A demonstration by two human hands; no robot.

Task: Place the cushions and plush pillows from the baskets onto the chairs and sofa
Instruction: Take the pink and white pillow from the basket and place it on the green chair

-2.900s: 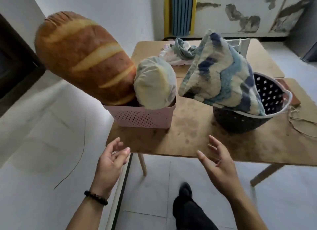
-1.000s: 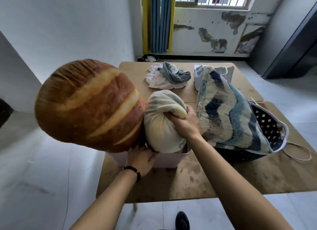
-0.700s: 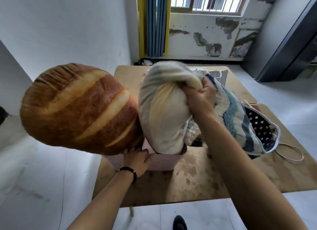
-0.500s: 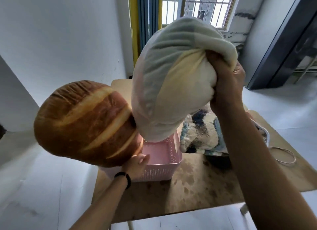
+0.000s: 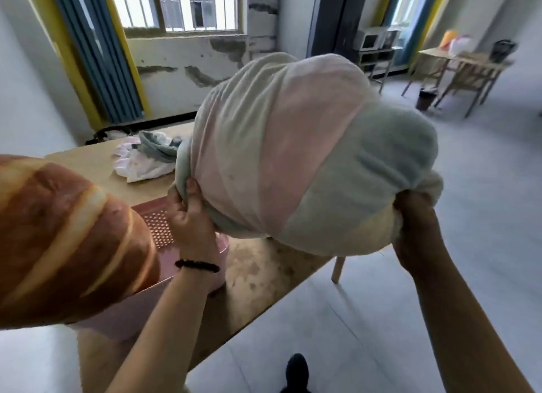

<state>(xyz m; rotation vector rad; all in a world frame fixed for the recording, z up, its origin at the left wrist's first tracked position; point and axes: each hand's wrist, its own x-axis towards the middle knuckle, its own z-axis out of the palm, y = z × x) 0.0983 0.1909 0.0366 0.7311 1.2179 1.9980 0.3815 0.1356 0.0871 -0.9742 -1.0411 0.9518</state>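
Observation:
A pale plush pillow (image 5: 308, 152) with pink, green and cream bands hangs in the air above the wooden table (image 5: 258, 269). My left hand (image 5: 190, 219) grips its left end and my right hand (image 5: 416, 225) grips its right end. A large bread-shaped plush pillow (image 5: 67, 240) still leans out of the pink basket (image 5: 158, 231) at the left. The blue patterned cushion and the dark basket are hidden behind the lifted pillow.
A heap of crumpled cloth (image 5: 146, 158) lies on the far part of the table. Wooden chairs and a second table (image 5: 457, 70) stand at the far right by a window. Grey tiled floor (image 5: 484, 164) stretches to the right.
The pale pillow came fully out of the pink basket and swung to the right. My left hand left the basket and took the pillow's left end. The view turned right.

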